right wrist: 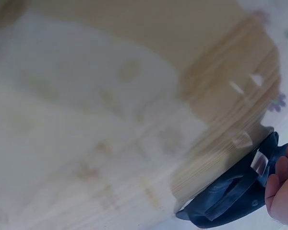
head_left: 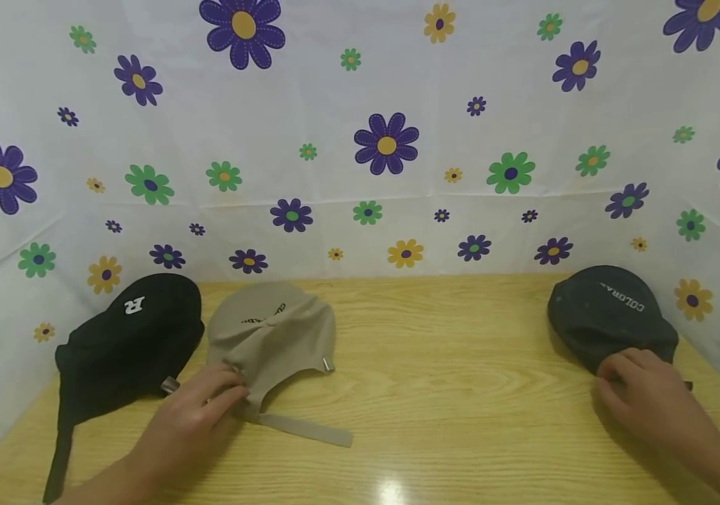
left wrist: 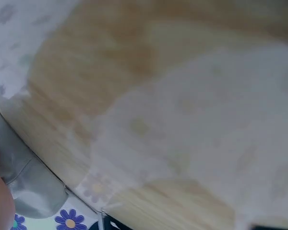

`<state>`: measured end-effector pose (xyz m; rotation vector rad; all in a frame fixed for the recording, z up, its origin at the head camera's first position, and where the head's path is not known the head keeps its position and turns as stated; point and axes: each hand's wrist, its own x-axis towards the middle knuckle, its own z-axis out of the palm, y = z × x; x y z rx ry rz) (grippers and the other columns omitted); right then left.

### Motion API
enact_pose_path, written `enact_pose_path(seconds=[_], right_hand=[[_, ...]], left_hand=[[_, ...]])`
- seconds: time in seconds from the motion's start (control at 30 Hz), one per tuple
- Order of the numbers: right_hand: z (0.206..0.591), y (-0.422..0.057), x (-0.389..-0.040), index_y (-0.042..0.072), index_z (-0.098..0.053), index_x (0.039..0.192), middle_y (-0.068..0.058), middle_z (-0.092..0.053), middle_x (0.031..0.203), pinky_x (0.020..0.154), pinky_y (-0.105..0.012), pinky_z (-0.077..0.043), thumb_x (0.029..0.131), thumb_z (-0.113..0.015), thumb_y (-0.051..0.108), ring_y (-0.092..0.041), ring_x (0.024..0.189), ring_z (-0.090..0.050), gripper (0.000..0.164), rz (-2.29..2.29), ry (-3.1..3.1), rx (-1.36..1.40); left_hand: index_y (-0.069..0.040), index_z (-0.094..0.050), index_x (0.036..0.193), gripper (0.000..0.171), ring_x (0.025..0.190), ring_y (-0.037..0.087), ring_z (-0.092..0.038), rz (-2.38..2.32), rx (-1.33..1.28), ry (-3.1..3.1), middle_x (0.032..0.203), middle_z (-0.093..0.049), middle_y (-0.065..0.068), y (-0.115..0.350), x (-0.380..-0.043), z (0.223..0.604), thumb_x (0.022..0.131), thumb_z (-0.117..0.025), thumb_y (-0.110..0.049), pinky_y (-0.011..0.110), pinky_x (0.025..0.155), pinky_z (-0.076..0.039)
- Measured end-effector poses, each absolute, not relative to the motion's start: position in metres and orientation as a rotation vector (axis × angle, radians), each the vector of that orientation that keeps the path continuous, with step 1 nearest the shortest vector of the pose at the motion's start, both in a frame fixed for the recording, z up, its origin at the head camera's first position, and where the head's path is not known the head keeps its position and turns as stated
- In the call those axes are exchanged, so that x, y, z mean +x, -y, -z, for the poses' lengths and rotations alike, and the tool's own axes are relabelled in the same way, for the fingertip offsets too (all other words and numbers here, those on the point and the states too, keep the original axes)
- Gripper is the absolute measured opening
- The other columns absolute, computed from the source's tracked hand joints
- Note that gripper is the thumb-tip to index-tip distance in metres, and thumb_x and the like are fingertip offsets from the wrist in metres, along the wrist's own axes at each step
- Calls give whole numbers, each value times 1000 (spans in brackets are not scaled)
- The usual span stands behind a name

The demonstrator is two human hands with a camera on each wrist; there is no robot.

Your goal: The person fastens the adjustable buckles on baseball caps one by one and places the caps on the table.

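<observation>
A beige cap [head_left: 290, 337] with dark lettering lies on the table left of centre, its strap trailing toward the near side. My left hand [head_left: 192, 414] pinches its near left edge; in the left wrist view this cap [left wrist: 36, 177] looks grey beside part of the hand [left wrist: 0, 206]. At the far right sits a dark blue-grey cap [head_left: 599, 315] with pale lettering. Curled fingers of my right hand [head_left: 650, 400] grip that cap's near edge. The right wrist view shows its underside [right wrist: 230, 194] and the hand [right wrist: 284, 191]; the thumb's contact is hidden there.
Left of the beige cap lies a black cap [head_left: 145, 351] with a white letter, its strap hanging toward the near left. The wooden table [head_left: 442, 365] meets a white flowered cloth [head_left: 334, 105] at the back and sides.
</observation>
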<state>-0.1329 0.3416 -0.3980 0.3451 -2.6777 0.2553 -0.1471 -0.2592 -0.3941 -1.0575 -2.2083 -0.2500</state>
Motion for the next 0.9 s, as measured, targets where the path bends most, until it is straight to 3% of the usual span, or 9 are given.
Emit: enact_pose_path(seconds=[0.2,0.6,0.9], right_hand=[[398,-334,-135,13,-66,80,-1,-65,85,72,-49,-47,74,-79,10,-28,82,-61,15,-289,2705,358],[392,-307,-136,16,-65,82,0,-67,91,77,-48,-50,80,-74,11,-25,87,-62,11,-366,2776,403],[393,-285,-141,18,-63,80,6,-62,85,69,-39,-48,78,-77,10,-14,80,-56,16,-352,2732,502]], left_hand=[[-6,-74,94,52,96,21,-63,256,-1098,2202,105,-66,7,250,-149,394,108,-29,-27,27,94,-47],[-5,-71,95,44,98,21,-61,347,-1205,2105,106,-64,9,227,-152,395,109,-31,-17,23,93,-46],[-5,-70,94,40,97,21,-59,369,-1276,2062,104,-62,9,209,-152,394,108,-32,-11,26,88,-48]])
